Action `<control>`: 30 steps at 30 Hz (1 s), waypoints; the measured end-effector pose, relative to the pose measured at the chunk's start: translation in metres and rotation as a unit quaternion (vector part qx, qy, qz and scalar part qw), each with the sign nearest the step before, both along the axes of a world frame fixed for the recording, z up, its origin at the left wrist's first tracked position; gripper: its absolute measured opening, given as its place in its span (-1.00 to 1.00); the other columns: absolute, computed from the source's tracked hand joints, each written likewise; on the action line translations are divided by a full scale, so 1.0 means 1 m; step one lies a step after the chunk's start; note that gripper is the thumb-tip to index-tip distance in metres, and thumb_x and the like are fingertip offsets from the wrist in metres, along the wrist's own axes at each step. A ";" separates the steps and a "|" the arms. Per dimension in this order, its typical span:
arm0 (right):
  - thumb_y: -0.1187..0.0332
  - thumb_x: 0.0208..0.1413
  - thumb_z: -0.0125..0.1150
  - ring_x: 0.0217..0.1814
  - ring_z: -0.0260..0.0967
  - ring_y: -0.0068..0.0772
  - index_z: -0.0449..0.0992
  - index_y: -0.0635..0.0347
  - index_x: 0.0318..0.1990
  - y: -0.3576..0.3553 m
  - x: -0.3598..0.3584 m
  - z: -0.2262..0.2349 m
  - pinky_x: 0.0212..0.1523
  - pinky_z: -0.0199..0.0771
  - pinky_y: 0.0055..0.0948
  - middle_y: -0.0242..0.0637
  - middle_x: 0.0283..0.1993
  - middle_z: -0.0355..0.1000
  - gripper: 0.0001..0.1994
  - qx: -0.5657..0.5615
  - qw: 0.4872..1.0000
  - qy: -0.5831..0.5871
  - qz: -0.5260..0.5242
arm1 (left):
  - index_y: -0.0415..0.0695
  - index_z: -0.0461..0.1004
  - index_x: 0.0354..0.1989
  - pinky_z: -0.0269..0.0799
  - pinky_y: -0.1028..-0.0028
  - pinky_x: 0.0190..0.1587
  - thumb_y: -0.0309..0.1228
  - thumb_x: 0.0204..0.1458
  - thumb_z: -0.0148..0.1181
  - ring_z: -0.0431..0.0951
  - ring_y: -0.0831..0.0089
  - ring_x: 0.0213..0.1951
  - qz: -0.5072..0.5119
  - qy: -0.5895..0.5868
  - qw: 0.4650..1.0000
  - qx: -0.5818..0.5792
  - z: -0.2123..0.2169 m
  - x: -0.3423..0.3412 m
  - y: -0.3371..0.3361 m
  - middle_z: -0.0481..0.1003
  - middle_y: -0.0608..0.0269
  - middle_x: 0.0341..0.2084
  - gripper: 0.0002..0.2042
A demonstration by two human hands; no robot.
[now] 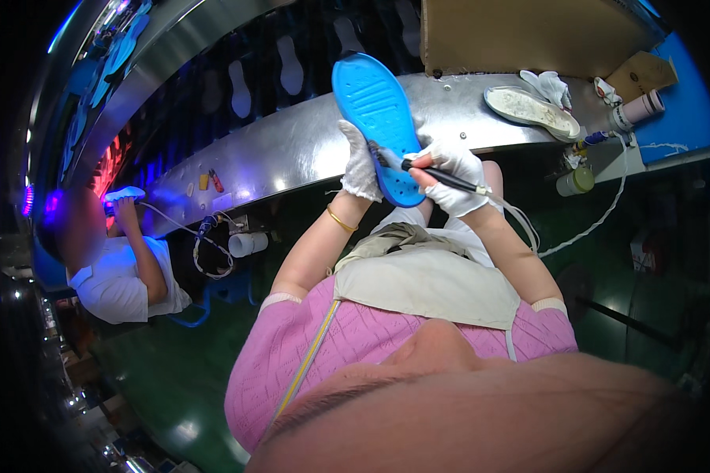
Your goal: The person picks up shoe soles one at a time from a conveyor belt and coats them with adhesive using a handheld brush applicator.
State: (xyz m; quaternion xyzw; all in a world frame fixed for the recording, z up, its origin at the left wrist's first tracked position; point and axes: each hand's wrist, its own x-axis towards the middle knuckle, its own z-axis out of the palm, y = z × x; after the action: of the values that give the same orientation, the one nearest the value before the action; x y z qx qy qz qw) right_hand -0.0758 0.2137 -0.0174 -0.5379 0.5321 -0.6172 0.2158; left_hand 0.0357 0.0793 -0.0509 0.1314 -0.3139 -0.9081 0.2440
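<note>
A bright blue shoe sole [375, 110] stands up in front of me, tread side toward me, above the edge of a metal workbench [292, 146]. My left hand [360, 164], in a white glove, grips its left edge near the heel. My right hand [452, 175], also gloved, holds a thin black pen-like tool [438, 175] with a cable trailing off to the right. The tool's tip touches the sole near the heel.
A white sole [531, 111], crumpled white gloves [551, 85] and a white tube [637, 110] lie on the bench at right, below a cardboard sheet [528, 35]. At left a co-worker in a white shirt [118, 280] holds a sole [124, 194] under violet light. A conveyor with sole shapes runs behind.
</note>
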 end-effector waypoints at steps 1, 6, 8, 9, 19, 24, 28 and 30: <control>0.61 -0.04 0.33 -0.29 0.46 -0.60 0.57 0.24 -0.28 -0.002 0.002 0.001 -0.30 0.50 -0.56 -0.31 -0.31 0.52 -0.85 -0.024 1.000 -0.010 0.015 | -0.07 0.11 0.29 0.48 0.11 0.07 0.57 -0.23 -0.25 0.50 0.07 0.01 0.022 0.015 1.000 0.016 -0.001 -0.001 -0.004 0.40 -0.01 0.06 0.06; 0.58 0.00 0.30 -0.39 0.45 -0.60 0.59 0.23 -0.28 -0.006 0.004 0.005 -0.34 0.49 -0.59 -0.28 -0.28 0.54 -0.88 0.061 0.976 -0.210 0.008 | -0.05 0.14 0.31 0.36 0.03 0.17 0.44 -0.04 -0.19 0.47 0.08 0.05 -0.032 0.214 0.974 0.061 -0.007 -0.008 -0.028 0.38 0.00 0.12 -0.09; 0.58 0.00 0.30 -0.41 0.43 -0.61 0.56 0.23 -0.29 -0.008 0.004 0.005 -0.35 0.46 -0.62 -0.30 -0.30 0.52 -0.89 -0.011 0.996 -0.089 -0.009 | -0.07 0.14 0.31 0.34 0.04 0.19 0.45 -0.06 -0.18 0.47 0.08 0.05 -0.029 0.217 0.975 0.043 -0.005 -0.012 -0.035 0.39 -0.01 0.12 -0.08; 0.58 0.01 0.30 -0.42 0.42 -0.63 0.54 0.23 -0.30 -0.009 0.004 0.005 -0.36 0.43 -0.65 -0.32 -0.31 0.51 -0.89 0.002 0.999 -0.043 0.024 | -0.08 0.15 0.31 0.33 0.04 0.20 0.45 -0.06 -0.17 0.47 0.08 0.05 -0.046 0.245 0.968 0.028 -0.002 -0.014 -0.037 0.39 -0.01 0.12 -0.07; 0.50 0.07 0.28 -0.49 0.48 -0.63 0.49 0.22 -0.27 -0.002 0.009 -0.002 -0.54 0.45 -0.71 -0.30 -0.36 0.51 -0.90 0.104 0.948 -0.300 0.009 | -0.19 0.07 0.33 0.34 0.00 0.20 0.58 -0.34 -0.09 0.44 -0.07 0.09 -0.050 0.288 0.956 -0.009 0.012 -0.010 -0.055 0.32 -0.12 0.16 0.19; 0.44 0.09 0.27 -0.46 0.46 -0.63 0.51 0.24 -0.21 -0.004 0.004 0.001 -0.47 0.39 -0.74 -0.30 -0.41 0.51 -0.87 0.112 0.870 -0.476 0.057 | -0.14 0.10 0.33 0.44 0.02 0.11 0.56 -0.34 -0.03 0.49 -0.05 0.05 -0.074 0.250 0.964 -0.054 0.017 -0.012 -0.058 0.35 -0.16 0.13 0.15; 0.56 0.01 0.31 -0.29 0.48 -0.49 0.53 0.24 -0.29 0.001 -0.007 0.006 -0.23 0.54 -0.59 -0.24 -0.26 0.50 -0.89 0.101 0.958 -0.268 0.025 | -0.13 0.15 0.31 0.49 0.05 0.04 0.54 -0.35 0.00 0.51 0.00 0.04 -0.065 0.128 0.973 -0.181 0.028 -0.007 -0.054 0.37 -0.16 0.11 0.13; 0.60 -0.06 0.33 -0.14 0.47 -0.44 0.52 0.23 -0.30 0.002 -0.013 0.008 -0.15 0.54 -0.50 -0.22 -0.19 0.48 -0.84 0.092 0.986 -0.136 0.034 | -0.16 0.18 0.29 0.51 0.09 0.03 0.53 -0.36 0.01 0.50 0.03 0.06 -0.069 0.064 0.967 -0.236 0.034 -0.005 -0.055 0.40 -0.15 0.08 0.13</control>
State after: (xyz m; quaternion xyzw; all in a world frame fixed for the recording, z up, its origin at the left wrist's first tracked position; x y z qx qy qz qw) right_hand -0.0885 0.2157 -0.0093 -0.4451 0.5335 -0.6253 0.3554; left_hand 0.0311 0.0243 -0.0165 -0.0099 -0.5113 -0.8296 0.2241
